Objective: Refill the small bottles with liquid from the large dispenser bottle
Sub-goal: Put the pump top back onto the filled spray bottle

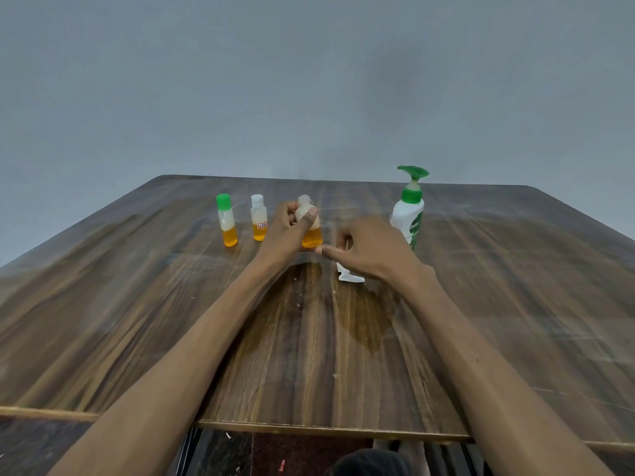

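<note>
A wooden table [481,321] before a grey wall [309,80], perhaps wet-stained.

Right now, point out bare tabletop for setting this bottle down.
Free: the table left of the green-capped bottle, and right of the dispenser bottle. Crowded: between left hand and right hand, beside the white piece.

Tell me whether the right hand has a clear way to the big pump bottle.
Probably yes: the right hand hovers just in front of the pump bottle, and nothing stands between them.
</note>
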